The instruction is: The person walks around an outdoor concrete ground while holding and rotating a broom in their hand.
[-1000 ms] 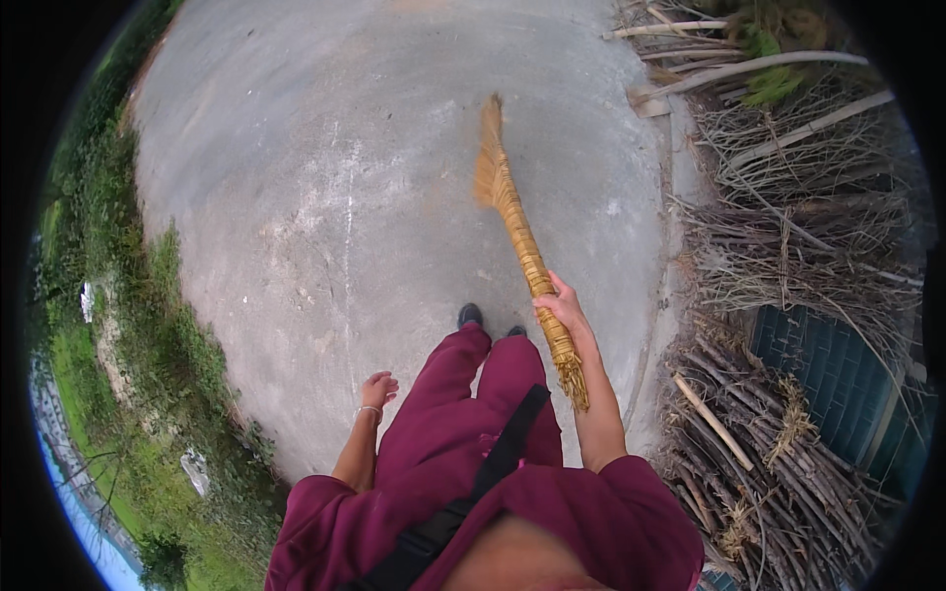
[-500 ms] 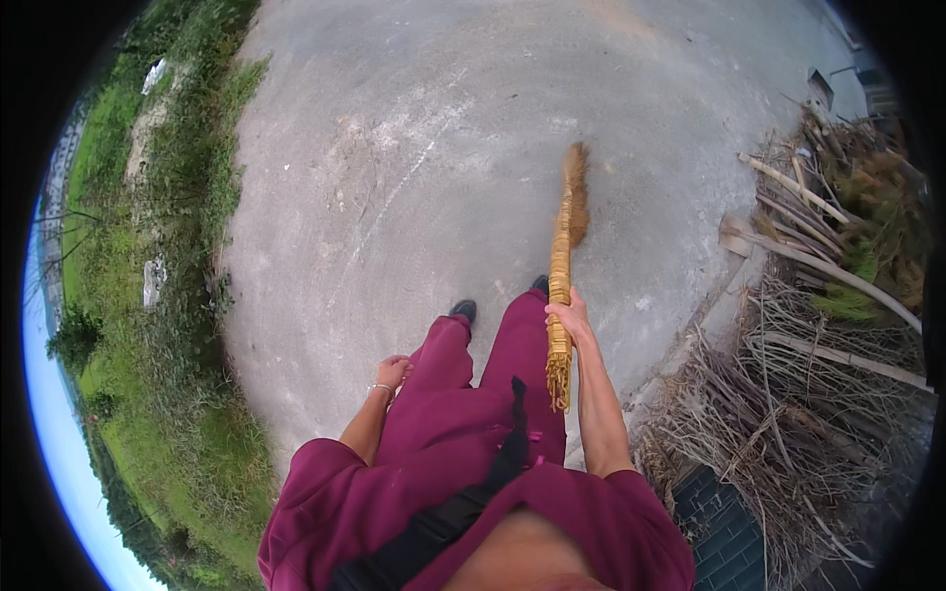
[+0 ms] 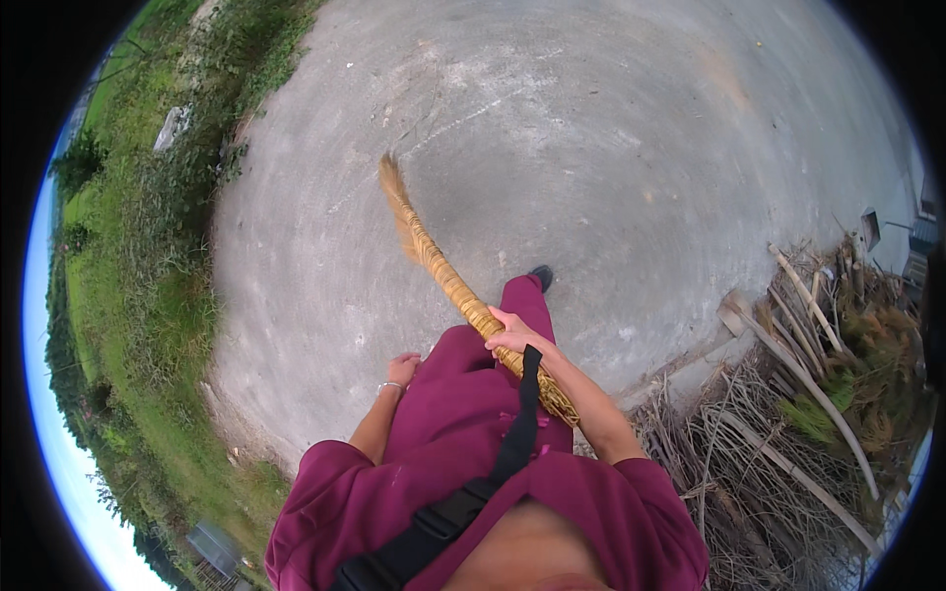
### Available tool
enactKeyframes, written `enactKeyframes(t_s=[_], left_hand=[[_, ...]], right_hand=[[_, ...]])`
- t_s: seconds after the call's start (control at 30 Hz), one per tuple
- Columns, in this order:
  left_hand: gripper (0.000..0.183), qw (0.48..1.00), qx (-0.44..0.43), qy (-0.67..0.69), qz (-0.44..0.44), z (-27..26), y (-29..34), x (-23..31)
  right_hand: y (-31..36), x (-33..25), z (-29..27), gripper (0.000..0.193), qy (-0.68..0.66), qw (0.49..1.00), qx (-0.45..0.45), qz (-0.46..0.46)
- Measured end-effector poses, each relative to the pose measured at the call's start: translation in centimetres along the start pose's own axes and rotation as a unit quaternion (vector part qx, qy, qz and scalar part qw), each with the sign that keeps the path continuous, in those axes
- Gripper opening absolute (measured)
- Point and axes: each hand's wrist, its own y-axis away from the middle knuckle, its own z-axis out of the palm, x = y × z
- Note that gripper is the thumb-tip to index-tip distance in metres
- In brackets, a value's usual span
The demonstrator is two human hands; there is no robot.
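A straw broom [image 3: 448, 281] slants across in front of me, its frayed brush end pointing ahead and to the left over the concrete. My right hand [image 3: 507, 333] is wrapped round the bound handle near its butt, which reaches back beside my right forearm. Whether the brush touches the ground I cannot tell. Beside my left thigh hangs my left hand [image 3: 402, 369], with a bracelet at the wrist; its fingers look loosely curled and I see nothing in them.
Pale concrete ground [image 3: 631, 197] spreads ahead. Grass and weeds [image 3: 177, 315] border it on the left, where a whitish object [image 3: 172, 128] lies. On the right is a heap of cut branches [image 3: 778, 473], with a long-handled tool [image 3: 823, 404] leaning over it.
The broom has swung from straight ahead to the left, and my right hand has moved left with it. My view has shifted and one foot has dropped out of sight.
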Motion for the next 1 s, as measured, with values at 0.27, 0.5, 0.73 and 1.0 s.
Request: enactKeyframes(t_s=[0.27,0.5,0.73,1.0], left_hand=[[0.026,0.969,0.001,0.228,-0.092,-1.8,4.2,-7.7],[0.027,0.943,0.047,0.291,-0.154,-2.7,5.2,-14.5],[0.026,0.947,0.014,0.309,-0.085,-0.5,3.0,-12.4],[0.027,0.962,0.028,0.247,-0.111,1.1,2.7,-2.0]], right_hand=[[-4.4,4.4,1.7,0.076,-0.02,0.996,0.015,0.089],[5.1,0.6,-10.5,0.077,-0.069,0.979,0.19,0.028],[7.6,-2.2,-5.2,0.082,0.083,0.973,0.214,0.0],[4.6,0.8,-6.9,0.074,0.006,0.996,0.074,0.052]])
